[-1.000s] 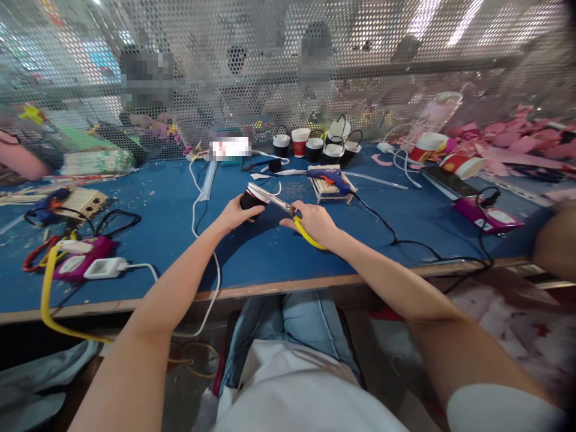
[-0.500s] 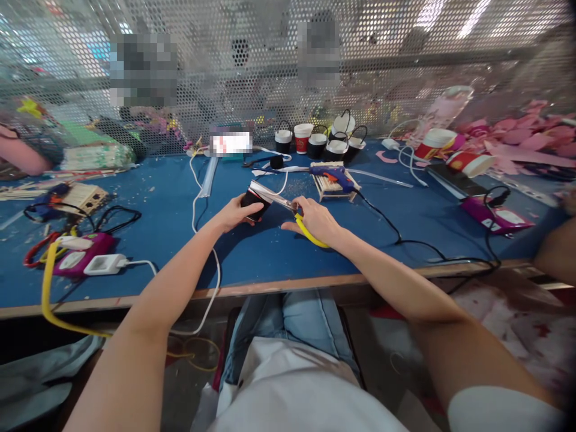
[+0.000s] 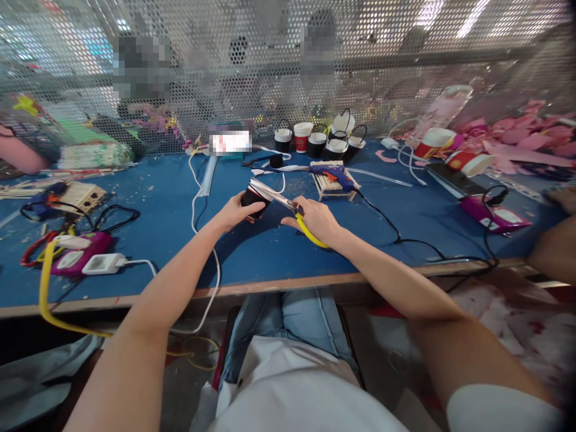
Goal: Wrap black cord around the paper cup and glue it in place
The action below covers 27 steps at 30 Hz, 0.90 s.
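My left hand (image 3: 236, 211) is closed round a small black-wrapped cup (image 3: 254, 203), tilted above the blue table, with a white rim. In my right hand (image 3: 317, 219) is a pair of scissors with yellow handles (image 3: 310, 233). Their metal blades reach left to the cup's rim; whether they are parted or closed there I cannot make out. Beyond the hands, a blue glue gun (image 3: 335, 175) rests on a small wooden stick stand (image 3: 335, 191).
Several black-wrapped cups with wire handles (image 3: 317, 144) and a red paper cup (image 3: 302, 139) stand by the perforated metal screen (image 3: 261, 78). Purple power strips (image 3: 83, 255) lie at both sides, with cords across the table. Another person's arm (image 3: 553, 249) is at the right edge.
Almost nothing differs. The cup and scissors stay together in nearly the same place, and the view has shifted very slightly. At the right edge, the other person's hand now shows on the table.
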Each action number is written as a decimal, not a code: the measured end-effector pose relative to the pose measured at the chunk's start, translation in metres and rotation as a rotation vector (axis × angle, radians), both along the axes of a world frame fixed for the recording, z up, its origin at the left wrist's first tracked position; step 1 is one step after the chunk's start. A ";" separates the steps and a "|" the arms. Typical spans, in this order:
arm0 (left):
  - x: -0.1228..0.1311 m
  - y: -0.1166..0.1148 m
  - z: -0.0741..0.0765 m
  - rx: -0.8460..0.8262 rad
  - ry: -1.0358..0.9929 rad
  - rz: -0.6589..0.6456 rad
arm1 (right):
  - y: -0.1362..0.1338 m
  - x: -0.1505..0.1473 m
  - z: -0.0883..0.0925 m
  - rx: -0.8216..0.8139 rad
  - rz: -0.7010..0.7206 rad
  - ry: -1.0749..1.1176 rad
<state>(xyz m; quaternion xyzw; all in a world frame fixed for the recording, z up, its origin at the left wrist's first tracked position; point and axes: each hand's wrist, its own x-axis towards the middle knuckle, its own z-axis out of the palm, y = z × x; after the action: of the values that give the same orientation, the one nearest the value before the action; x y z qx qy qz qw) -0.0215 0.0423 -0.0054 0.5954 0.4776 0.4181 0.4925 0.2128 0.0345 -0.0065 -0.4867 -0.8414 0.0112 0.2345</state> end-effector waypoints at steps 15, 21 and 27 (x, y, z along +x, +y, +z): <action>-0.015 0.016 0.015 -0.195 -0.402 -0.111 | -0.005 -0.001 0.004 0.034 0.107 -0.015; -0.019 0.025 0.020 -0.012 -0.553 0.046 | -0.003 0.001 0.002 0.034 0.096 -0.055; -0.027 0.014 0.033 0.174 -0.604 0.168 | 0.002 0.002 -0.001 0.018 0.028 -0.061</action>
<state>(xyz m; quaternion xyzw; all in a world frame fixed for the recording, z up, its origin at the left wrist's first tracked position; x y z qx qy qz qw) -0.0484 0.0564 0.0277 0.4429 0.3198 0.6542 0.5231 0.2151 0.0362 -0.0077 -0.4730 -0.8549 -0.0078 0.2131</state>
